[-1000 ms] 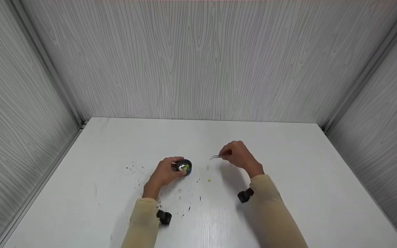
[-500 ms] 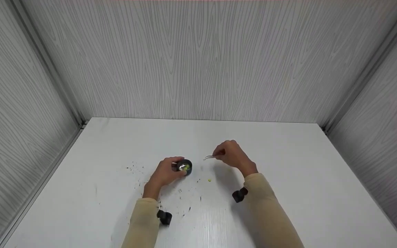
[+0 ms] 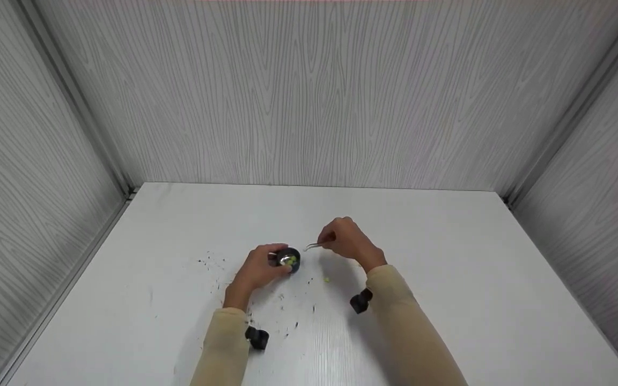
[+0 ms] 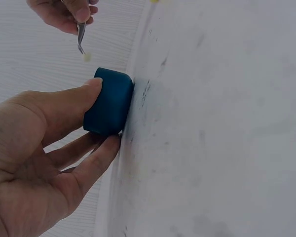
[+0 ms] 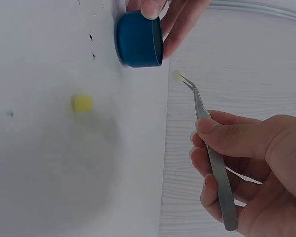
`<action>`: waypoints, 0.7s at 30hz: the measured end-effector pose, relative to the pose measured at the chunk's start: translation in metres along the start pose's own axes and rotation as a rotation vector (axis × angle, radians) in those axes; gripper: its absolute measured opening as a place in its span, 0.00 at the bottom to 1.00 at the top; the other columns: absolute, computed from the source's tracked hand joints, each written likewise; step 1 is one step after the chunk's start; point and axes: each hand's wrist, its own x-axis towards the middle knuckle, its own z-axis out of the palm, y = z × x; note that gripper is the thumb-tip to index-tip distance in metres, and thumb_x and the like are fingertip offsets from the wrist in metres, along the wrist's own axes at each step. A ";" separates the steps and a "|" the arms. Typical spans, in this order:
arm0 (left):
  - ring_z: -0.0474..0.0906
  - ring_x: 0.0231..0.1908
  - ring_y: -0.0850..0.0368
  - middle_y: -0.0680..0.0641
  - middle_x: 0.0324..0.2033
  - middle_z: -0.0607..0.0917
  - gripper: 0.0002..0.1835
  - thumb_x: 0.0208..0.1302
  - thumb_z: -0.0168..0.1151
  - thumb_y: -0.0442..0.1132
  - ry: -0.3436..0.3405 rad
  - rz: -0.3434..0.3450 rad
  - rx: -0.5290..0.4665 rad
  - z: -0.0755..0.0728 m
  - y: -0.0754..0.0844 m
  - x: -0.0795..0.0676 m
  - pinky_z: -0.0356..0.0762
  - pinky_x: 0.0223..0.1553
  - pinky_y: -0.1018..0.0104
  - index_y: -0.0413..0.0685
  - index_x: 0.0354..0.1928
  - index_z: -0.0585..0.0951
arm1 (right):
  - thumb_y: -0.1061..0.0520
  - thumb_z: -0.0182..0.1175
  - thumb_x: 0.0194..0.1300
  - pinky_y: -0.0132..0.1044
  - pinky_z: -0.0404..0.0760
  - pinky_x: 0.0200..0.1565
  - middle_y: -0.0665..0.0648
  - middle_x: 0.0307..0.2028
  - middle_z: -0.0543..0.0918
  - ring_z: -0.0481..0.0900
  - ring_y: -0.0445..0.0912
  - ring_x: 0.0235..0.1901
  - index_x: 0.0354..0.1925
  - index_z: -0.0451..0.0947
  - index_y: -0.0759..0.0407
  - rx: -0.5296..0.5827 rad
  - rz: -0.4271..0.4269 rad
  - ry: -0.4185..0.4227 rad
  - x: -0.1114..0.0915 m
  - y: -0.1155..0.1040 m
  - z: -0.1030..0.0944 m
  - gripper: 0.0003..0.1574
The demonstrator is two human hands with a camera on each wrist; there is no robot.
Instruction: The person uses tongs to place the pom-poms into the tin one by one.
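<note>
My left hand (image 3: 258, 269) grips a small blue cup (image 4: 107, 106) on the white table, thumb on one side and fingers on the other. Inside the cup, the head view shows several yellow-green bits (image 3: 291, 261). Just right of it, my right hand (image 3: 345, 238) pinches a pair of silver bent-tip tweezers (image 5: 218, 170) between thumb and fingers. At the tweezers' tips is a pale, roundish bit (image 5: 177, 76), held above the table and apart from the cup. A yellow cube (image 5: 82, 103) lies on the table below the right hand.
Dark specks (image 3: 212, 262) and short dark marks (image 3: 296, 325) are scattered over the white table (image 3: 421, 225), mostly around the left hand and forearm. Grey wood-grain panels (image 3: 309, 96) stand at the back and both sides.
My right hand has moved left with the tweezers, bringing their tips close to the cup's right side. The left hand and the cup stay in place; the hand's shadow now reaches the yellow cube.
</note>
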 end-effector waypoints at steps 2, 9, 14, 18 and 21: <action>0.82 0.60 0.42 0.37 0.64 0.82 0.30 0.63 0.72 0.33 0.003 0.007 0.001 0.000 0.001 0.000 0.78 0.66 0.46 0.42 0.68 0.78 | 0.66 0.70 0.64 0.39 0.86 0.40 0.56 0.36 0.92 0.82 0.43 0.33 0.37 0.92 0.59 -0.009 -0.013 -0.007 0.003 -0.003 0.002 0.06; 0.81 0.62 0.41 0.37 0.64 0.81 0.29 0.63 0.72 0.33 0.003 0.011 -0.009 -0.001 0.002 -0.001 0.77 0.66 0.46 0.42 0.67 0.78 | 0.66 0.70 0.64 0.39 0.86 0.38 0.57 0.36 0.92 0.81 0.44 0.32 0.37 0.92 0.59 -0.033 -0.051 -0.033 0.011 -0.014 0.011 0.06; 0.82 0.61 0.40 0.37 0.62 0.83 0.29 0.64 0.71 0.32 -0.005 0.033 -0.018 0.000 0.001 -0.001 0.79 0.64 0.47 0.41 0.67 0.78 | 0.67 0.70 0.64 0.41 0.87 0.39 0.57 0.36 0.92 0.86 0.46 0.35 0.37 0.92 0.60 -0.075 -0.098 -0.029 0.014 -0.019 0.019 0.06; 0.83 0.60 0.40 0.37 0.61 0.83 0.29 0.64 0.71 0.31 -0.008 0.039 -0.024 0.000 0.000 -0.001 0.80 0.63 0.48 0.40 0.67 0.78 | 0.68 0.69 0.64 0.43 0.88 0.41 0.58 0.37 0.93 0.88 0.49 0.38 0.37 0.92 0.61 -0.084 -0.108 -0.032 0.016 -0.023 0.024 0.06; 0.83 0.60 0.40 0.37 0.61 0.83 0.29 0.64 0.71 0.31 -0.009 0.037 -0.026 -0.001 0.000 -0.001 0.81 0.63 0.48 0.40 0.67 0.78 | 0.68 0.68 0.65 0.44 0.88 0.42 0.59 0.38 0.92 0.88 0.50 0.39 0.38 0.92 0.62 -0.078 -0.104 -0.040 0.017 -0.025 0.027 0.07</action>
